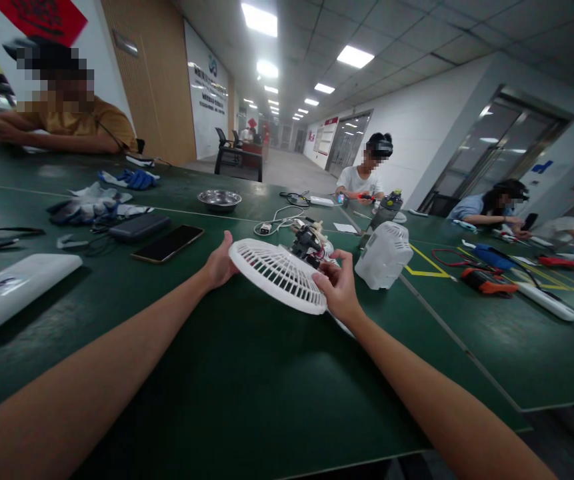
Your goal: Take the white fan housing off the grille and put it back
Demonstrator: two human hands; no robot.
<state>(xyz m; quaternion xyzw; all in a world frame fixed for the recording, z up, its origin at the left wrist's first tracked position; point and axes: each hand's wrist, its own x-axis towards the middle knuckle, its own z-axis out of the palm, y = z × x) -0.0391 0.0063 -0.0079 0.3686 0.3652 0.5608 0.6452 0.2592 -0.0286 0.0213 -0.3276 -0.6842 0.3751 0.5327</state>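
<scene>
Between my hands a round white fan grille with slatted openings is held tilted above the green table. My left hand grips its left rim, thumb up and the other fingers hidden behind it. My right hand is closed on its right edge, with the fingers bent close to a dark motor assembly with wires, which sits on the grille's far side. Just right of my right hand stands a white vented plastic housing, apart from the grille.
On the left lie a phone, a dark case, gloves and a white power bank-like box. A metal bowl and a white cable are beyond the grille. An orange multimeter lies right. Several people sit around the table.
</scene>
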